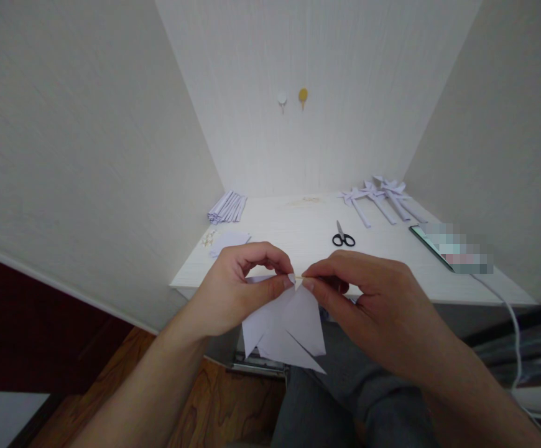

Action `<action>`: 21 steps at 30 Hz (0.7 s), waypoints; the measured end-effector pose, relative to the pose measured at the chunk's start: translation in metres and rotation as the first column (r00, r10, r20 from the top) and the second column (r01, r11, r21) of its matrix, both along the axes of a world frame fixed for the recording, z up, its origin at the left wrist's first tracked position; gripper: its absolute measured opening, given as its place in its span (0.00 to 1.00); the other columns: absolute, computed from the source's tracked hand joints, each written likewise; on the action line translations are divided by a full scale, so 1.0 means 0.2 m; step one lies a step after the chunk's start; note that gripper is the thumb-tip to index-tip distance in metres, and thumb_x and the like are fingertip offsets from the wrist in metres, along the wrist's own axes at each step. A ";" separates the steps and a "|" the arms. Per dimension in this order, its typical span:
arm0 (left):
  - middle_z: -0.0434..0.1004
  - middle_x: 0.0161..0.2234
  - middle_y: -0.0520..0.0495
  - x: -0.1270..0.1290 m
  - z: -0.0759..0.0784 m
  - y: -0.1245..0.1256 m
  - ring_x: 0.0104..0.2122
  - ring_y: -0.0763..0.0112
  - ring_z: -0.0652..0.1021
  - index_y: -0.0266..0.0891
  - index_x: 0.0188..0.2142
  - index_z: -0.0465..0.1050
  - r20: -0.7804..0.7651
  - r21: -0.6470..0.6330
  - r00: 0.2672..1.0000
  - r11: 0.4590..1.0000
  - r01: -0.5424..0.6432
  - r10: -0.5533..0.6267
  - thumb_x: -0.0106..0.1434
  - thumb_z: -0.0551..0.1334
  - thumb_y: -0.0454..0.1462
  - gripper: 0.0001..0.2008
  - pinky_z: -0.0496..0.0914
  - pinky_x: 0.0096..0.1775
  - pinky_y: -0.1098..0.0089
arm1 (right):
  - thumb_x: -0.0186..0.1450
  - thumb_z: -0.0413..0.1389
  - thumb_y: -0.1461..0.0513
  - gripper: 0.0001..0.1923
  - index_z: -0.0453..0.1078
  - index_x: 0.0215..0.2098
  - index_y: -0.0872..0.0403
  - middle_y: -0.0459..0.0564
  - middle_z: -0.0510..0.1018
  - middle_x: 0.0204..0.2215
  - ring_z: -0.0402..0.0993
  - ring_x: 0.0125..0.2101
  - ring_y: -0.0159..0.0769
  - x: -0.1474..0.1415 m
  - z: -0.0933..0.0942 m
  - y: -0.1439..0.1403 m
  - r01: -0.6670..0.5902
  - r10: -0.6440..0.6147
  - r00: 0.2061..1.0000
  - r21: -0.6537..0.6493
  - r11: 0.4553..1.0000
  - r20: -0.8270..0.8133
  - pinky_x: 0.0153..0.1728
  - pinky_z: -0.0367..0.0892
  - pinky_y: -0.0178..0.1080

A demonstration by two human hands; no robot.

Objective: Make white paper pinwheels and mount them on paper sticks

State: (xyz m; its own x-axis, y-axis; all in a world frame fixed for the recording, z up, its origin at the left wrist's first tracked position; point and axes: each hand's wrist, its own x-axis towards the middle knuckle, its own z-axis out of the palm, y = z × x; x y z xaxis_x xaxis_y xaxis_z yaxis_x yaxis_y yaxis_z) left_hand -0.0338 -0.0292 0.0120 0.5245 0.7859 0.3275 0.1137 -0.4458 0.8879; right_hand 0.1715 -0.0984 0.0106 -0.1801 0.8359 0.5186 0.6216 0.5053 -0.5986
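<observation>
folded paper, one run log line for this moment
hands: left and right both pinch folded white paper at top | scissors lying on desk, untouched

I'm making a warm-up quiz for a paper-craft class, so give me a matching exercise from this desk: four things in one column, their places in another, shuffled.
Things:
1. scissors
2. stack of paper strips
3. finished paper bows
4. folded white paper

Places:
A. far right of the desk, by the back wall
B. pinched between left hand and right hand
C. middle of the desk
D. far left corner of the desk

Pairs: 1-C, 2-D, 3-A, 4-B
</observation>
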 end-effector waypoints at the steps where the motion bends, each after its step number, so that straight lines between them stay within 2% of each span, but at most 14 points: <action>1: 0.82 0.32 0.48 0.00 0.00 0.00 0.34 0.69 0.78 0.38 0.33 0.81 -0.006 0.000 1.000 1.000 -0.010 0.010 0.59 0.71 0.33 0.02 0.70 0.36 0.70 | 0.69 0.59 0.67 0.07 0.79 0.36 0.52 0.43 0.82 0.28 0.74 0.27 0.31 0.00 0.00 0.00 0.004 -0.004 1.000 -0.001 1.000 0.003 0.29 0.64 0.35; 10: 0.83 0.35 0.47 0.00 0.01 0.00 0.38 0.66 0.79 0.39 0.35 0.83 -0.034 0.115 0.998 0.992 -0.045 0.049 0.61 0.71 0.34 0.02 0.70 0.42 0.67 | 0.71 0.57 0.65 0.08 0.79 0.37 0.52 0.44 0.82 0.29 0.75 0.29 0.32 0.00 -0.01 0.02 -0.017 0.017 1.000 -0.018 1.000 0.016 0.30 0.64 0.36; 21: 0.85 0.36 0.46 0.01 0.00 0.00 0.38 0.64 0.80 0.39 0.36 0.83 -0.057 0.124 0.997 0.992 -0.035 0.042 0.61 0.69 0.33 0.03 0.71 0.42 0.65 | 0.67 0.59 0.68 0.06 0.79 0.34 0.53 0.45 0.81 0.28 0.75 0.27 0.32 -0.01 -0.03 0.03 0.041 -0.041 0.999 0.007 0.999 0.001 0.29 0.65 0.36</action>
